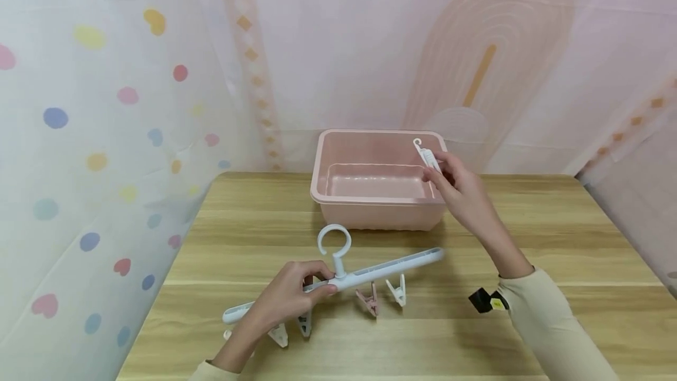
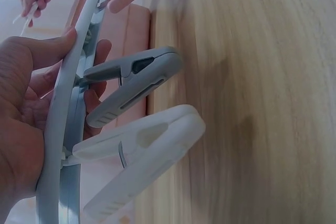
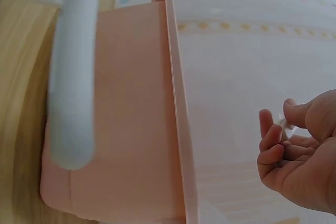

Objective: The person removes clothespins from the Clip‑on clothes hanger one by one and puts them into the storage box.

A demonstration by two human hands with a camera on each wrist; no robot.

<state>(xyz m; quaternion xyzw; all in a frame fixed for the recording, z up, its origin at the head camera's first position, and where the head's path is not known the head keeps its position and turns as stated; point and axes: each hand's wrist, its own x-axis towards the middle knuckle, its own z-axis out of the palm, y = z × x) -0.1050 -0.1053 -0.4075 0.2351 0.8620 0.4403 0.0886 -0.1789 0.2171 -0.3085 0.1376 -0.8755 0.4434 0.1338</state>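
I can't read any lettering from here; the small yellow label (image 1: pixel 498 304) by the black piece (image 1: pixel 481 300) at the right cuff (image 1: pixel 515 287) is too tiny to make out.

Much was blocked or cropped on my feeds.
In the head view, the left hand (image 1: pixel 291 293) covered part of the hanger (image 1: pixel 394 266), its forearm (image 1: pixel 242 338) hid most of a pale piece (image 1: pixel 227 334), and I couldn't read the tiny label (image 1: pixel 498 304). The right wrist feed showed me the hanger cropped above, the right hand (image 3: pixel 304 156) cropped sideways, its fingers hiding most of the white clip (image 3: pixel 286 129).
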